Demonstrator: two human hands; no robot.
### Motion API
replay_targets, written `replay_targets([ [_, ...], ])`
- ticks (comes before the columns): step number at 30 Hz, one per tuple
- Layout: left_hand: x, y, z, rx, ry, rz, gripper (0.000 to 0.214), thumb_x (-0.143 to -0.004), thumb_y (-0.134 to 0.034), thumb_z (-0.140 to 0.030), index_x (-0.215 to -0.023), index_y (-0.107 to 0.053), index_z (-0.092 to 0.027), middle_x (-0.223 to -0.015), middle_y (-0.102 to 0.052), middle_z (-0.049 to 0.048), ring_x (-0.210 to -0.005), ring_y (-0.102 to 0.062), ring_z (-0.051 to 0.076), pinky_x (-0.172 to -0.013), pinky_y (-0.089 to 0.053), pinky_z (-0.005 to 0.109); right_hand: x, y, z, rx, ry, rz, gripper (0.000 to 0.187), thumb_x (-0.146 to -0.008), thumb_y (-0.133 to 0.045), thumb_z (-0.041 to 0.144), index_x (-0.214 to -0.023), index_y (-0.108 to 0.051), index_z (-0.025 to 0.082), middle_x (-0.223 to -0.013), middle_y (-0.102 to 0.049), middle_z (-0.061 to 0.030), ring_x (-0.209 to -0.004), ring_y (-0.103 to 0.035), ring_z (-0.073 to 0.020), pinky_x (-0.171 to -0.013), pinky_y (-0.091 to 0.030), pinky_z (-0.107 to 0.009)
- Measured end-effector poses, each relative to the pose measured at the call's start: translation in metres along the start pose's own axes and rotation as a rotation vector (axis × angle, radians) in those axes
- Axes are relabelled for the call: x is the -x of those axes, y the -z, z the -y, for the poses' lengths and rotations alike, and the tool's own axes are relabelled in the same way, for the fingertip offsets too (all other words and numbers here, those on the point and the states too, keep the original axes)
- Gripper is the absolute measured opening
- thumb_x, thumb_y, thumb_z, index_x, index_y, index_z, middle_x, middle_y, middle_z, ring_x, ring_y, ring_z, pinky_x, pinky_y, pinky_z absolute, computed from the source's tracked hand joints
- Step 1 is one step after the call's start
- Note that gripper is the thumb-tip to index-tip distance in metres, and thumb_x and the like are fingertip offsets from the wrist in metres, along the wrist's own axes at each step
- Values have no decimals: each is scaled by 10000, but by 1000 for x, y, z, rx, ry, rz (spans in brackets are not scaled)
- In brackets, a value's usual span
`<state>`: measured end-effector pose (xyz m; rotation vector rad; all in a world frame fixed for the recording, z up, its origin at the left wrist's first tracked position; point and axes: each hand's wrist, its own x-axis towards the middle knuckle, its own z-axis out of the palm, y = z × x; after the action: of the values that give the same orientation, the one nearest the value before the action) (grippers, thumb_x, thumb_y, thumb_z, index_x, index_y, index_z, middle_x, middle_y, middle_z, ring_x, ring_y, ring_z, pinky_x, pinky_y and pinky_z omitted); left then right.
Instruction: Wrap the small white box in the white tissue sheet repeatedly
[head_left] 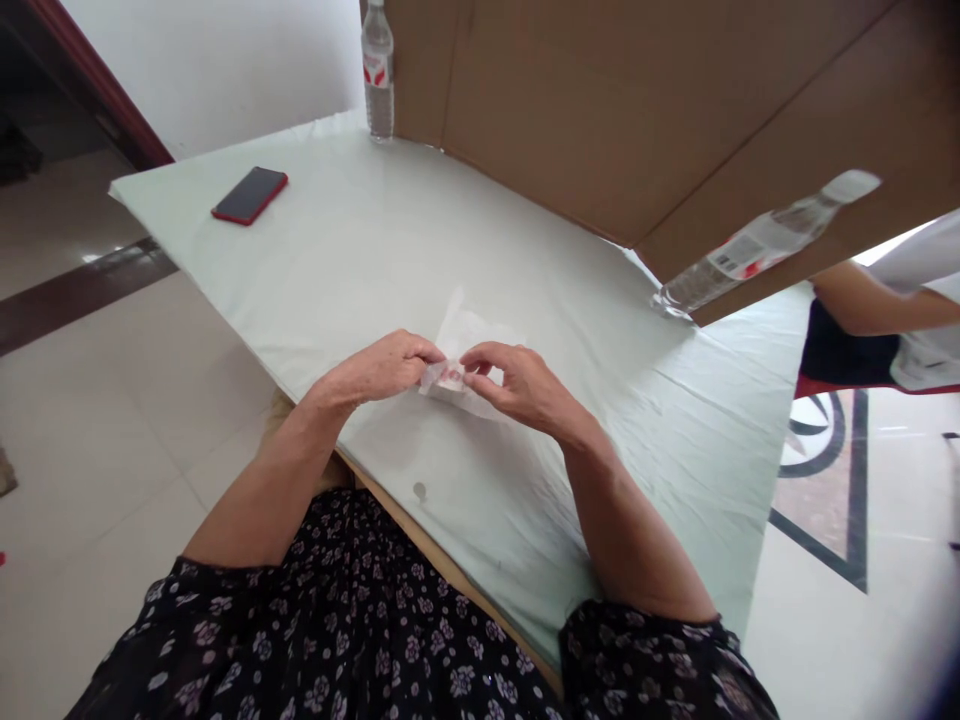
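Note:
A thin white wrapper (474, 330), partly see-through, lies crumpled on the cloth-covered table in front of me, with a small patch of red print near its lower edge. My left hand (390, 366) pinches the wrapper's left side, thumb and fingers pressed together. On the other side my right hand (521, 380) has its thumb and forefinger curved onto the wrapper beside the red print. Whether anything sits inside the wrapper I cannot make out.
A phone (250, 195) with a red edge rests at the far left of the table (337, 250). Two plastic bottles stand against a large cardboard panel (570, 100): one bottle (378, 75) at the back, another bottle (750, 255) to the right. Another person's arm (874, 300) shows beyond it.

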<state>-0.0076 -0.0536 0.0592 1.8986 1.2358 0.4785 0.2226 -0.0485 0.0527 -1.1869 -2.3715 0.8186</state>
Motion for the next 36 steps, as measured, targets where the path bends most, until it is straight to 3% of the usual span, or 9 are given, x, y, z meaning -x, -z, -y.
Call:
replay_targets([
  [3, 1, -6, -2, -92, -71, -2, 392, -769, -414, -131, -911, -774, -189, -964, -745, 37, -918, -672, 193, -841, -534, 312, 10, 5, -11, 26, -93, -137, 173, -892, -568, 284, -962, -700, 197, -939, -754, -43, -804, -656, -173, -747, -452, -309],
  [7, 2, -24, -2, -190, -101, -105, 270, -883, -512, -223, -974, -761, -173, -998, -697, 80, -930, -651, 211, -847, -531, 339, 34, 12, -31, 114, -290, -221, 181, -878, -597, 334, -913, -705, 193, -854, -749, -50, -741, -657, -183, -737, -470, -328],
  [10, 2, -35, -1, -255, -124, -163, 206, -879, -569, -191, -967, -750, -152, -1078, -654, 104, -916, -638, 203, -851, -529, 344, 53, 13, -42, 118, -443, -172, 267, -870, -629, 420, -958, -708, 180, -868, -756, -70, -724, -688, -198, -718, -493, -335],
  [15, 2, -41, 1, -293, -167, -191, 156, -892, -571, -146, -927, -723, -152, -1083, -636, 90, -794, -611, 155, -818, -527, 325, 62, -2, -35, -98, -590, -41, 531, -911, -593, 512, -1290, -602, 139, -908, -749, -85, -610, -705, -171, -611, -521, -293],
  [19, 8, -48, 0, -283, -131, -230, 131, -889, -570, -136, -932, -692, -154, -1076, -624, 84, -757, -602, 142, -794, -536, 316, 50, -17, -23, -146, -586, -34, 753, -882, -635, 509, -1483, -421, 107, -890, -727, -85, -587, -690, -179, -541, -519, -286],
  [25, 16, -58, -4, -324, -40, -285, 157, -878, -598, -162, -1018, -671, -159, -1084, -613, 90, -784, -619, 164, -799, -558, 338, 31, -27, -28, -294, -591, -162, 903, -844, -644, 523, -1573, -266, 147, -1141, -682, -153, -544, -634, -152, -518, -538, -323],
  [31, 9, -57, 0, -404, -74, -271, 135, -916, -584, -201, -1012, -672, -166, -1108, -627, 101, -963, -648, 222, -876, -552, 365, 14, -36, -39, -169, -470, -304, 922, -789, -670, 524, -1542, -329, 116, -913, -667, -77, -756, -635, -237, -713, -541, -392],
  [36, 8, -54, 0, -450, -127, -220, 151, -933, -559, -197, -1013, -683, -166, -1144, -629, 105, -993, -641, 224, -877, -544, 357, 6, -40, -31, -89, -375, -336, 826, -764, -622, 349, -1521, -375, 131, -672, -539, 45, -663, -556, -211, -736, -498, -390],
])
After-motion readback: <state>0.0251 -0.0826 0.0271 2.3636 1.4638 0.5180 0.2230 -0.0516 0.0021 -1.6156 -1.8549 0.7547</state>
